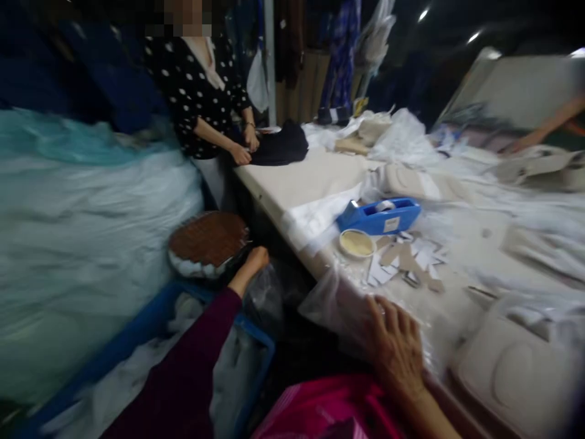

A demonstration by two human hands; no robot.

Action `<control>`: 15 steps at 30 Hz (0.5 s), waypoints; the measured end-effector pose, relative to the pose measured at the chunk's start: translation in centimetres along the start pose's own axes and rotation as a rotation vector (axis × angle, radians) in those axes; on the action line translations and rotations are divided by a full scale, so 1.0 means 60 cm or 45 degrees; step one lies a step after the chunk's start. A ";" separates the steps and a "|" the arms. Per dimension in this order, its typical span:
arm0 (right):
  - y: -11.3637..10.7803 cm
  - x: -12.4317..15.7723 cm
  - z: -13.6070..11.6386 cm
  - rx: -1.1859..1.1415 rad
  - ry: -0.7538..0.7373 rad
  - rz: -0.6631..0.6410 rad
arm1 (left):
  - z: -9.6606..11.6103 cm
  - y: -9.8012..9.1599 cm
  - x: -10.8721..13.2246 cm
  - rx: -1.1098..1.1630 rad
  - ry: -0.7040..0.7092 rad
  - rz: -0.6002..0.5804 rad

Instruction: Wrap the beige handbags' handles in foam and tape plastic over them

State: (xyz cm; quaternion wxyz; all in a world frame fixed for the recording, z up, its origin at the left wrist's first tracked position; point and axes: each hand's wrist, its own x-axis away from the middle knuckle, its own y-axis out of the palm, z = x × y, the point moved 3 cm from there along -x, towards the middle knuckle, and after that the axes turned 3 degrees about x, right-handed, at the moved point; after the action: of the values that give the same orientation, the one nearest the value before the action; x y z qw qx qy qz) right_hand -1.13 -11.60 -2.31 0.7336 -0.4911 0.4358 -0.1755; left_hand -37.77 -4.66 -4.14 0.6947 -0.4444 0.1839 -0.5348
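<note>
My left hand [256,261] reaches out beside the table with its fingers closed, and a clear plastic bag [265,299] hangs from it. Near the table's front edge my right hand [395,335] lies palm down with its fingers spread, resting on clear plastic film [336,302]. Just beyond that hand are paper and card scraps [406,259], a round tub of yellowish stuff [357,243] and a blue tape dispenser [388,216]. A beige bag [507,360] in plastic lies to the right.
A blue crate [262,347] of white plastic stands at lower left, with a round brown-topped stool [208,241] behind it. Big plastic-wrapped bundles [91,244] fill the left side. Across the table [320,177], a person in a dotted top handles black cloth [283,146]. Another person's arm [548,125] reaches in at right.
</note>
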 end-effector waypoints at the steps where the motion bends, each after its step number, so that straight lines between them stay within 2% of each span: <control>1: 0.000 0.001 0.002 -0.015 -0.013 -0.005 | -0.031 -0.022 0.022 -0.050 -0.069 0.003; 2: -0.001 0.002 0.004 -0.028 -0.023 -0.003 | -0.048 -0.047 0.036 -0.088 -0.108 0.012; 4: -0.008 0.005 0.006 -0.048 -0.026 0.016 | -0.049 -0.104 0.049 -0.123 -0.102 0.051; 7: -0.016 0.009 0.008 -0.085 -0.014 0.049 | -0.012 -0.196 0.059 -0.096 -0.011 0.158; 10: -0.012 0.012 0.011 -0.164 -0.011 0.072 | 0.029 -0.281 0.087 -0.004 0.072 0.254; 12: -0.006 0.013 0.015 -0.242 -0.001 0.102 | 0.056 -0.326 0.112 0.066 0.137 0.286; 15: 0.001 0.015 0.021 -0.415 0.028 0.172 | 0.101 -0.378 0.152 0.128 0.234 0.284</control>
State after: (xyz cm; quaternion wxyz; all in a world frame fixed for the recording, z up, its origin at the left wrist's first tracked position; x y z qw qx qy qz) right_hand 0.40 -11.47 -2.61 0.6494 -0.5713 0.4985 -0.0582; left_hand -43.24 -11.12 19.59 0.7516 -0.3349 0.2679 -0.5012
